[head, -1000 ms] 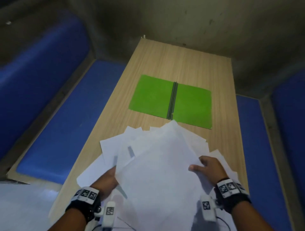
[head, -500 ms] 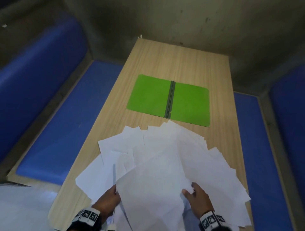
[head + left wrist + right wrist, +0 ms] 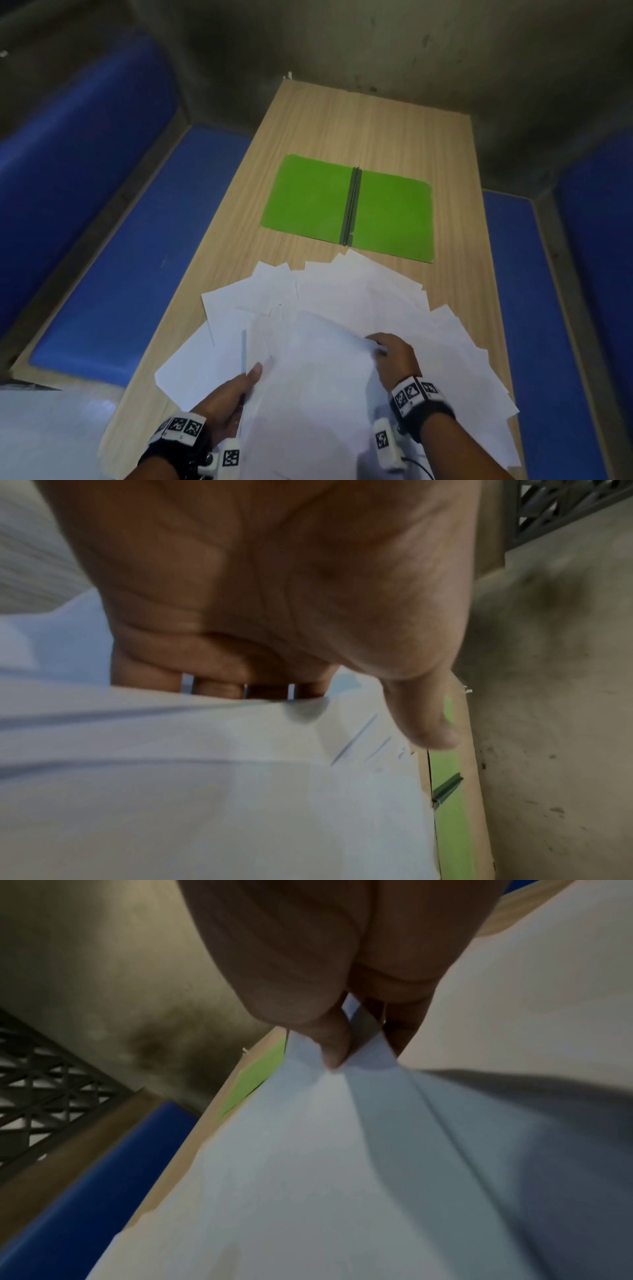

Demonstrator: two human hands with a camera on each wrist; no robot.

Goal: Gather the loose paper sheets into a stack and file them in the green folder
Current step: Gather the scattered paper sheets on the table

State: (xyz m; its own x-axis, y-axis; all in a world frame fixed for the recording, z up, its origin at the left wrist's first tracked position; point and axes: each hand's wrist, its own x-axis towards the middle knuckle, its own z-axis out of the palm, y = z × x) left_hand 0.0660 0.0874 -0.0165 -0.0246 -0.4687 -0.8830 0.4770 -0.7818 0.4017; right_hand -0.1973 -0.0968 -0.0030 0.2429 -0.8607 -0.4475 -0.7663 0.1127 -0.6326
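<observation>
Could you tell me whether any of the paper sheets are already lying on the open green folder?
No, the green folder lies open and bare in the head view, with the paper sheets fanned out just short of its near edge.

Loose paper sheets point(image 3: 342, 301) lie fanned across the near half of the counter point(image 3: 370, 126). The folder point(image 3: 308, 198) lies open and flat just beyond them. Benches point(image 3: 137, 246) flank the counter left and right.

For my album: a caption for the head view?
Both hands gather fanned white sheets before an open green folder.
</observation>
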